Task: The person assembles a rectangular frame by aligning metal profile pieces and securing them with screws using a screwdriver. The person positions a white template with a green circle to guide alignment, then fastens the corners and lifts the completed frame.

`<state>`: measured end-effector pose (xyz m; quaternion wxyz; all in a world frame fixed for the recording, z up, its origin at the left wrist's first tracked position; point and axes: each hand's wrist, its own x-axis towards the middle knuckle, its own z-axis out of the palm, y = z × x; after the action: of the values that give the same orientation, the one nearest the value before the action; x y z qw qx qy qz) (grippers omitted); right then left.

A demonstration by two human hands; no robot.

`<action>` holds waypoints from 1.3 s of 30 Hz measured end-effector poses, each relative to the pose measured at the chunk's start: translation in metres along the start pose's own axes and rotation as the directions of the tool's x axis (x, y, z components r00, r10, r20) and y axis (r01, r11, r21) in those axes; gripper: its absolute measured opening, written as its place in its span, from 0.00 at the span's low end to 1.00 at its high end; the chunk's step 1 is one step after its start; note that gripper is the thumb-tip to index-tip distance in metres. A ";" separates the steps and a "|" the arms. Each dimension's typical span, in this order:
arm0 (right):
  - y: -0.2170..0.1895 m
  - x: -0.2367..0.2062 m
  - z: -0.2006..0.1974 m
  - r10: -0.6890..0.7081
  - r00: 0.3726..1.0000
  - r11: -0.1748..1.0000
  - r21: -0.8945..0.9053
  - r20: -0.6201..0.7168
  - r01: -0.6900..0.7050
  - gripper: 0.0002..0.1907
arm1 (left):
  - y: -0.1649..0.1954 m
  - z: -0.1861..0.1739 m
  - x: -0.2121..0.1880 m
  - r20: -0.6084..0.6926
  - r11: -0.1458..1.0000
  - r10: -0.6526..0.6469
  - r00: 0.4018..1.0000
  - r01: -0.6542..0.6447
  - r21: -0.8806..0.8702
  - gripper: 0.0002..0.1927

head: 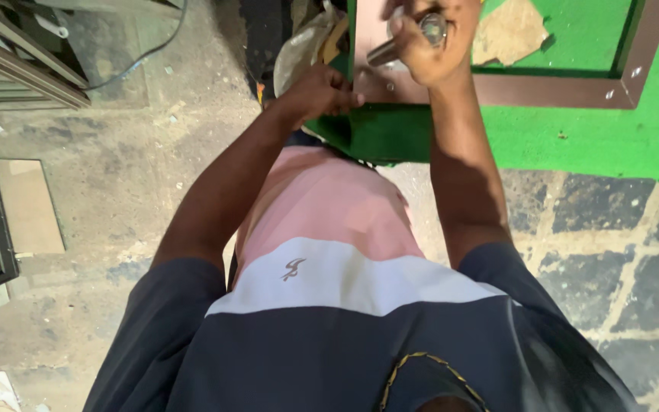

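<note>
Brown metal frame (497, 88) on green-covered bench (596, 133), near corner at the bench's front-left edge.
Right hand (429, 38) wraps a shiny steel cylindrical tool (409, 40), long axis slanting down-left toward the frame corner. Left hand (322, 91) pinches narrow at the bench edge. Torn tan cardboard scrap (509, 30) lies inside the frame.

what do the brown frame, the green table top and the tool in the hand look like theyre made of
Brown frame: likely coated metal, smooth, with small screws. Green table top: looks like felt or carpet, matte and fuzzy. Tool in the right hand: shiny silvery metal, probably steel.
</note>
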<state>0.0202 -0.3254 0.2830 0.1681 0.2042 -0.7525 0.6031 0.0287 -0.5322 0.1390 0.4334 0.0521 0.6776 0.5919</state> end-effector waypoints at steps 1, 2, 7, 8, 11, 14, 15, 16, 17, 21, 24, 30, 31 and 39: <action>0.004 0.002 0.000 -0.011 0.995 0.982 0.188 0.099 -0.008 0.09 | -0.002 -0.001 0.002 -0.004 1.000 -0.010 1.000 0.010 0.011 0.17; 0.006 0.004 0.003 -0.040 0.980 0.930 0.366 0.197 -0.036 0.07 | -0.003 -0.001 0.004 -0.009 1.000 -0.016 1.000 0.016 0.022 0.17; -0.004 -0.003 0.071 0.175 0.695 0.978 0.043 -0.698 -0.203 0.08 | -0.004 -0.006 0.011 0.030 0.999 -0.028 0.999 0.029 -0.036 0.18; -0.007 -0.004 0.077 0.193 0.698 0.979 0.090 -0.690 -0.182 0.04 | -0.003 -0.007 0.011 0.036 0.998 -0.041 0.999 0.042 -0.047 0.18; -0.017 -0.003 0.077 0.140 0.781 0.990 0.106 -0.609 -0.095 0.08 | 0.001 -0.009 0.010 0.097 0.989 -0.048 0.994 0.061 -0.138 0.14; -0.037 -0.005 0.045 0.037 0.932 0.998 -0.027 -0.362 -0.050 0.12 | 0.007 -0.010 0.013 0.130 0.999 -0.039 0.991 0.038 0.006 0.18; -0.045 -0.005 0.037 0.086 0.952 0.995 -0.014 -0.294 -0.095 0.13 | 0.010 -0.013 0.017 0.168 0.998 -0.043 0.985 0.035 0.050 0.17; -0.052 -0.008 0.030 0.144 0.965 0.989 -0.002 -0.219 -0.148 0.13 | 0.010 -0.014 0.020 0.204 0.996 -0.054 0.978 0.036 0.087 0.16; -0.057 -0.010 0.026 0.193 0.959 0.978 -0.033 -0.208 -0.204 0.13 | 0.011 -0.017 0.024 0.234 0.991 -0.063 0.970 0.034 0.127 0.16; -0.053 -0.009 0.021 0.279 0.904 0.846 -0.362 -0.324 -0.391 0.16 | 0.005 -0.026 0.043 0.324 0.990 -0.081 0.943 0.040 0.132 0.16; -0.031 -0.003 0.021 0.143 0.947 0.848 -0.458 -0.287 -0.267 0.18 | -0.004 -0.030 0.054 0.373 0.986 -0.087 0.924 0.027 0.164 0.16; -0.004 -0.003 0.078 0.083 0.655 0.954 -0.129 -0.751 -0.269 0.10 | -0.007 -0.032 0.066 0.486 0.993 -0.118 0.866 0.118 0.031 0.09; -0.003 -0.004 0.093 0.083 0.449 0.911 -0.115 -0.889 -0.395 0.10 | -0.006 -0.032 0.065 0.468 0.993 -0.100 0.878 0.115 -0.003 0.10; -0.037 -0.013 0.087 0.084 0.757 0.996 0.037 -0.649 -0.079 0.18 | -0.005 -0.028 0.056 0.468 0.992 -0.089 0.879 0.123 -0.042 0.10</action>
<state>0.0496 -0.4159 0.2891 0.3910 -0.0496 -0.6537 0.6460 -0.0217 -0.5221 0.1028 0.6166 0.1400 0.5344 0.5608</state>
